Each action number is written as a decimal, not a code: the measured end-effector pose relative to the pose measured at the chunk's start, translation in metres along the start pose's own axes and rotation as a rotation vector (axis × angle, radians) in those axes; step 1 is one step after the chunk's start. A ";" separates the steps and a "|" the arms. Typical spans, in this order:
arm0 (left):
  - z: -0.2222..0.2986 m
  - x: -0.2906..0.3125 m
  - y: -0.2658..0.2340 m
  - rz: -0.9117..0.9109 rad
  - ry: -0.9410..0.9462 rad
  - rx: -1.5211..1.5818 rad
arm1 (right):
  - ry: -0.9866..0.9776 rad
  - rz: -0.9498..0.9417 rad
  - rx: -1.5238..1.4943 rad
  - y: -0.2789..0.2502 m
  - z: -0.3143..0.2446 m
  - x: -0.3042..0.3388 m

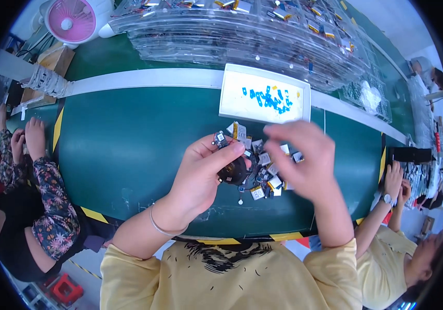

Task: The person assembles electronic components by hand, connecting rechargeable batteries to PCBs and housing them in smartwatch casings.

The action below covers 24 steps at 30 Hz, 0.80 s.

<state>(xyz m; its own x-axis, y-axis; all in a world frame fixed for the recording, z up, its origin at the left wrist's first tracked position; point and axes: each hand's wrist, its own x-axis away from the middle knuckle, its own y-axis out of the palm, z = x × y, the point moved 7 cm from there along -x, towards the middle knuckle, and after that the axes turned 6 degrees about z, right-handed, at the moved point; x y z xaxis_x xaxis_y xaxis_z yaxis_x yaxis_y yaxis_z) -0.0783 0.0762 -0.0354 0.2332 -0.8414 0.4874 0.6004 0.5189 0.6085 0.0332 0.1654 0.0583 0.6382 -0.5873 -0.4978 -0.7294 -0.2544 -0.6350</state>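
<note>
My left hand [193, 181] is closed around a dark, rounded plastic housing [233, 173], thumb pressed on its upper side. A small circuit board [220, 137] sticks up beside the fingertips; whether it is joined to the housing I cannot tell. My right hand [309, 157], blurred by motion, hovers over the right of the pile, thumb and forefinger apart with nothing visible between them. Below and between the hands, a heap of silver battery cells [256, 193] with small dark electronic parts lies on the green table mat [123, 144], partly hidden by both hands.
Just beyond the heap stands a white tray [224, 98] holding blue pieces [270, 101]. Stacked clear plastic trays [221, 39] of electronic parts fill the back, with a pink-and-white fan [70, 23] at the far left. Co-workers sit on both sides, one in a floral sleeve [53, 206].
</note>
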 end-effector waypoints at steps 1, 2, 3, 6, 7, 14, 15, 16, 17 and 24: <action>-0.002 0.001 0.004 -0.037 -0.002 0.011 | -0.022 0.032 -0.045 -0.001 -0.014 0.009; -0.003 0.003 0.007 -0.073 -0.004 0.022 | -0.036 0.068 -0.056 0.000 -0.021 0.017; -0.006 0.004 0.010 -0.074 -0.012 0.016 | -0.050 0.105 -0.067 -0.001 -0.025 0.023; -0.010 0.009 0.017 -0.098 -0.017 -0.004 | -0.090 0.142 -0.060 -0.004 -0.026 0.034; -0.010 0.010 0.018 -0.131 -0.013 -0.043 | -0.090 0.147 -0.059 -0.006 -0.026 0.036; -0.002 0.021 0.030 -0.248 -0.056 -0.261 | 0.354 0.175 -0.324 -0.011 0.002 0.051; -0.001 0.023 0.030 -0.244 -0.054 -0.257 | 0.458 0.182 -0.497 -0.008 0.009 0.056; -0.001 0.024 0.032 -0.254 -0.031 -0.296 | 0.458 0.175 -0.497 -0.009 0.007 0.056; 0.000 0.026 0.033 -0.263 -0.009 -0.336 | 0.343 0.140 -0.478 -0.010 -0.002 0.053; 0.004 0.040 0.041 -0.318 0.042 -0.232 | -0.086 0.202 -0.087 -0.016 -0.036 0.047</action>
<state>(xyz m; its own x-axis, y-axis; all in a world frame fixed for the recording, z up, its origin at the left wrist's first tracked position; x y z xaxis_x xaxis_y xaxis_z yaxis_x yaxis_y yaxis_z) -0.0470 0.0643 0.0117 0.0364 -0.9627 0.2683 0.8036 0.1878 0.5647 0.0660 0.1138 0.0662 0.4931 -0.5665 -0.6602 -0.8605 -0.2058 -0.4661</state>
